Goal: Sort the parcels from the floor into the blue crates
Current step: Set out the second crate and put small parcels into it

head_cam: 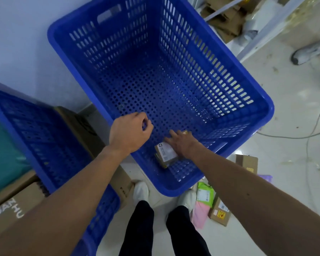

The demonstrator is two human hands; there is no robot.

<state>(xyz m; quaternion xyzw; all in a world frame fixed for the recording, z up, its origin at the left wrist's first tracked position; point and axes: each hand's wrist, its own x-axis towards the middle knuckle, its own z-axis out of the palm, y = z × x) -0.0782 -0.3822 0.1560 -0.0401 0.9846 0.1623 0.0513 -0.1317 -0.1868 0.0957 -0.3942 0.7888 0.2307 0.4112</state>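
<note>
**Right hand lays a small parcel in the near corner of the big crate**

A large blue perforated plastic crate [174,192] fills the middle of the view, standing on the pale floor. To its left is a second blue slotted plastic crate [44,141], with brown cardboard cartons [7,215] beside and under it.

Both bare arms reach forward from the near edge. The right arm stretches in from the near right, crosses the big crate's near rim and dips inside. The right hand [181,145] is palm down, its fingers straight and slightly spread, lying on the far right side of the parcel without curling round it. The left arm comes in from the near left. The left hand [131,132] hangs over the crate's near left wall with its back up and its fingers curled in towards the thumb; nothing shows in them.

On the floor at the near right, just outside the crate, lie a brown cardboard box with a yellow sticker [220,213], a green plastic mailer [205,194] and a pink plastic mailer [200,215].

The small brown cardboard parcel with a white label [165,153] sits on the crate's floor in the near corner, label up.
</note>
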